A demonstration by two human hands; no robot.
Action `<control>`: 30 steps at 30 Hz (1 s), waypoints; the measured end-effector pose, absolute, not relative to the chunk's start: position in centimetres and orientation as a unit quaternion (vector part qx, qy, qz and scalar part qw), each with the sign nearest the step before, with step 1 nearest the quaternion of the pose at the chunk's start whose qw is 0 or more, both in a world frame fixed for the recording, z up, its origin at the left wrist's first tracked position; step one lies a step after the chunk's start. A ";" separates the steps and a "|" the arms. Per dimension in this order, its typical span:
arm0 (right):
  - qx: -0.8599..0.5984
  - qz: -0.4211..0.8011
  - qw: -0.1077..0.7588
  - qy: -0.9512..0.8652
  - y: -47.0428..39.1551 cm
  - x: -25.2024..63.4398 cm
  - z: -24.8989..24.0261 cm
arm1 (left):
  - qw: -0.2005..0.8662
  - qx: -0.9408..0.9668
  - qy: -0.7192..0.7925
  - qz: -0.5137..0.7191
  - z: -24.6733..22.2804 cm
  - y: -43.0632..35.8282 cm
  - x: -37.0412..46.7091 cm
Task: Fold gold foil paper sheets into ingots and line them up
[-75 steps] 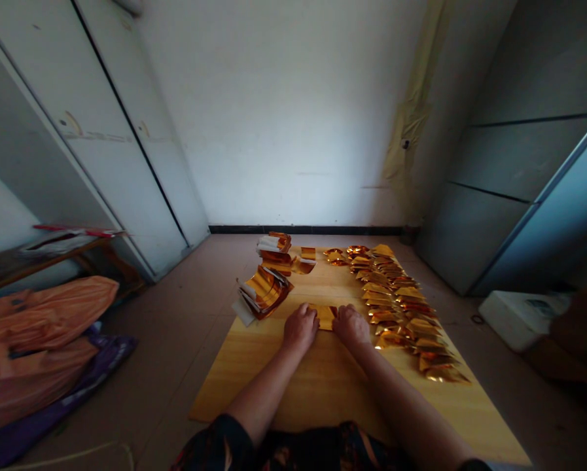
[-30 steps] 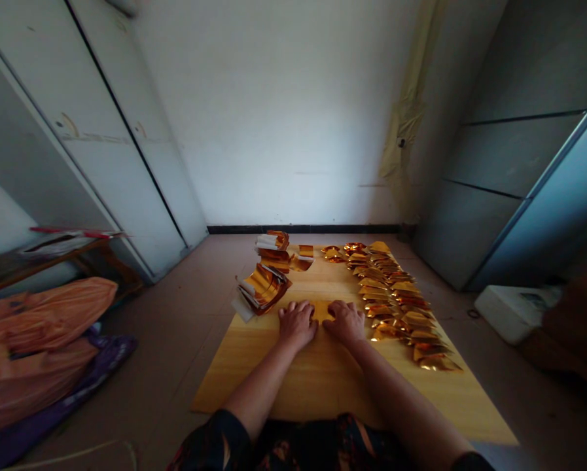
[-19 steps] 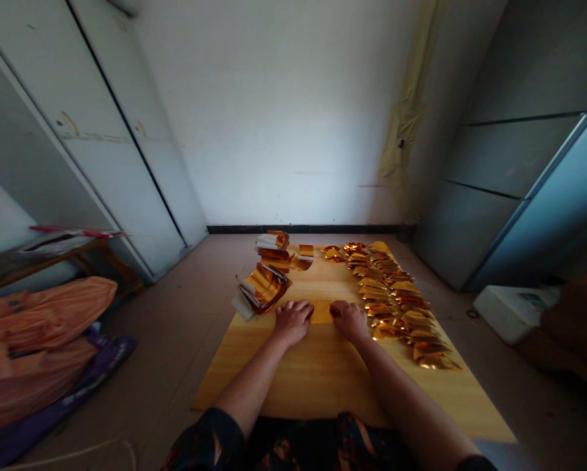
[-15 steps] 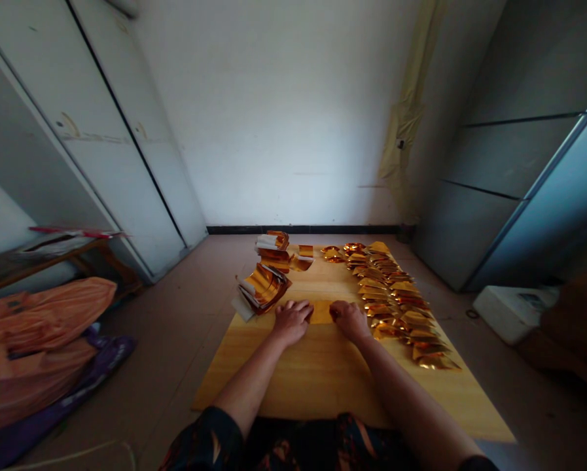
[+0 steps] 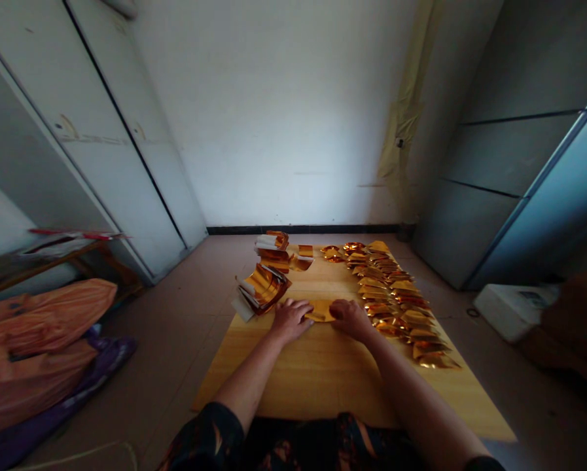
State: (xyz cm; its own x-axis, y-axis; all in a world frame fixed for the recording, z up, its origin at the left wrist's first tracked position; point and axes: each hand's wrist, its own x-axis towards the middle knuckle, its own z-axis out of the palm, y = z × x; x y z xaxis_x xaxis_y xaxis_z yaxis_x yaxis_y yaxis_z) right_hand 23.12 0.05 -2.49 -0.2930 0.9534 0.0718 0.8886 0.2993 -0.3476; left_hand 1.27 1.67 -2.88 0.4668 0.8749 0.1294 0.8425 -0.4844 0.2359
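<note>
A gold foil sheet (image 5: 321, 311) lies on the wooden board (image 5: 293, 373) between my two hands. My left hand (image 5: 292, 319) has its fingers closed on the sheet's left end. At the right end, my right hand (image 5: 351, 318) grips the sheet with bent fingers. Left of my left hand is a curved stack of gold sheets (image 5: 264, 284). Rows of folded gold pieces (image 5: 391, 294) stand along the board's right side, close to my right hand. The undersides of both hands are hidden.
More gold sheets (image 5: 273, 242) lie at the board's far left. Orange cloth (image 5: 52, 320) and a purple bag (image 5: 111, 353) are on the left. A white box (image 5: 509, 311) is on the floor at right. Cabinets stand on both sides, with a wall behind.
The sheet's visible middle part looks narrower and its ends now appear bent. My fingers have shifted slightly at both ends, the right hand a little to the left.
</note>
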 end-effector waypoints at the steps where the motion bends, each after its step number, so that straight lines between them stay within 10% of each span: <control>1: -0.576 0.123 0.139 -0.796 0.0 23.1 -2.5 | 0.069 0.854 0.501 0.121 -2.9 1.7 1.3; 30: -0.744 0.024 0.091 -0.661 1.4 19.6 -2.0 | 0.040 0.761 0.642 0.089 -3.3 5.1 4.2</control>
State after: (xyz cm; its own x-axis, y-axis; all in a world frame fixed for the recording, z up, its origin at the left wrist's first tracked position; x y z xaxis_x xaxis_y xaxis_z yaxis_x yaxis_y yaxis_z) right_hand 19.64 1.40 -2.02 0.1250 0.9885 0.0851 0.9798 -0.1095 -0.1674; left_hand 4.22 5.05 -3.28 0.1606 0.9834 0.0841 0.9693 -0.1732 0.1745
